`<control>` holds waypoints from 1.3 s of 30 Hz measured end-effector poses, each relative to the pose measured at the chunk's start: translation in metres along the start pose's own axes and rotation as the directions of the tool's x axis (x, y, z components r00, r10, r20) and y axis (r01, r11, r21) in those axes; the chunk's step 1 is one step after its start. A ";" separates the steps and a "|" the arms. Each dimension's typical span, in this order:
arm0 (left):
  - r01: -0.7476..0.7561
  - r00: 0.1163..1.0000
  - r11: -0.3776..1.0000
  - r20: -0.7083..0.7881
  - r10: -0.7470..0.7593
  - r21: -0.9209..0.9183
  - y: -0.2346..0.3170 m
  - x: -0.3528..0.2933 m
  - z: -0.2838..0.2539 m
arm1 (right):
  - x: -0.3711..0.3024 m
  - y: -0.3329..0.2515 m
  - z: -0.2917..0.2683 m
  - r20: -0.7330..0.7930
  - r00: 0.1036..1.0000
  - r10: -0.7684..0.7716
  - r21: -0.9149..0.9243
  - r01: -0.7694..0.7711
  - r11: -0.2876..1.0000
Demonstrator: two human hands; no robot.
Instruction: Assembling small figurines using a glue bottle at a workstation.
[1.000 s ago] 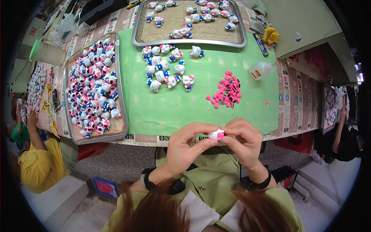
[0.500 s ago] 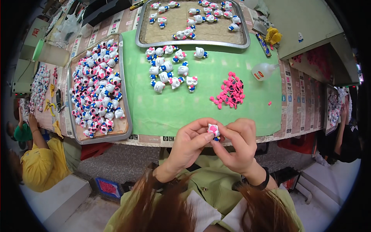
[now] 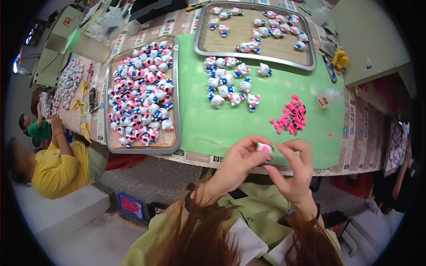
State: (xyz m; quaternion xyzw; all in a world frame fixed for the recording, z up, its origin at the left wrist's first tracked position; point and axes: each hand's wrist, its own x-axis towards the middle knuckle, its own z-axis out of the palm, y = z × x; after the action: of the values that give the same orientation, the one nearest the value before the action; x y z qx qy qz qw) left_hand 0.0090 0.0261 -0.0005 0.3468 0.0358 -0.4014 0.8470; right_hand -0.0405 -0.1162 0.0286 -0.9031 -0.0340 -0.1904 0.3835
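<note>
**Left hand [image 3: 237, 166] pinches the white figure [image 3: 264, 148], right hand [image 3: 296, 175] poised at its side!**

Biggest first: the green sheet [image 3: 195, 128] spreads out ahead of both hands. The heaped tray [image 3: 176, 97] sits off to the left hand's left, the far tray [image 3: 284, 48] well ahead. And here are the hands: the left has thumb and index narrowed on the figure; the right has thumb and index spread wide, index apart from it, thumb just beside its near side. Touching? Can't tell! Straight ahead of the right fingertips, the pink pile [image 3: 292, 116]. Smallest, and right where it counts: the figure, between the hands, the left nearer. Its pink patch faces up; fingers cover much of it, so no calling its long axis.
</note>
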 end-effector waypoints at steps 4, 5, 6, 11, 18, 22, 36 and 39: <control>-0.123 0.662 0.407 -0.231 0.713 0.905 0.058 -0.008 -0.047 | -0.016 0.032 -0.016 -0.216 0.969 0.120 -0.048 -0.134 0.990; -0.017 0.568 0.199 -0.154 0.809 0.980 0.080 -0.012 -0.056 | -0.016 0.044 -0.027 -0.279 0.936 0.214 -0.012 -0.226 0.974; 0.104 0.478 -0.005 -0.046 0.877 0.995 0.092 -0.012 -0.064 | -0.018 0.056 -0.034 -0.341 0.892 0.298 0.021 -0.310 0.951; -0.017 0.642 -0.263 0.212 0.737 0.965 0.086 0.007 -0.048 | 0.014 0.097 -0.048 -0.444 0.812 0.379 0.138 -0.356 0.924; 0.006 0.712 -0.215 0.147 0.687 0.977 0.063 0.032 -0.041 | 0.045 0.135 -0.052 0.034 0.839 0.543 0.341 -0.520 0.783; -0.260 0.833 0.608 -0.144 0.534 0.750 0.061 0.020 -0.026 | 0.037 0.122 -0.051 -0.112 0.847 0.519 0.522 -0.394 0.756; -0.089 0.991 0.958 -0.075 0.113 0.273 0.011 0.002 0.016 | -0.013 0.011 -0.031 -0.135 0.890 0.435 0.722 -0.213 0.659; -0.096 0.992 0.945 -0.047 0.116 0.312 0.008 0.000 0.015 | -0.017 0.007 -0.032 -0.231 0.924 0.305 0.633 -0.096 0.769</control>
State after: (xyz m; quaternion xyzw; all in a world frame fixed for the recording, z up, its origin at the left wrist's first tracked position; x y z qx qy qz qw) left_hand 0.0109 0.0207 0.0151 0.4890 -0.0188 -0.3445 0.8011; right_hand -0.0648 -0.1418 0.0377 -0.6856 0.0670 -0.2704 0.6726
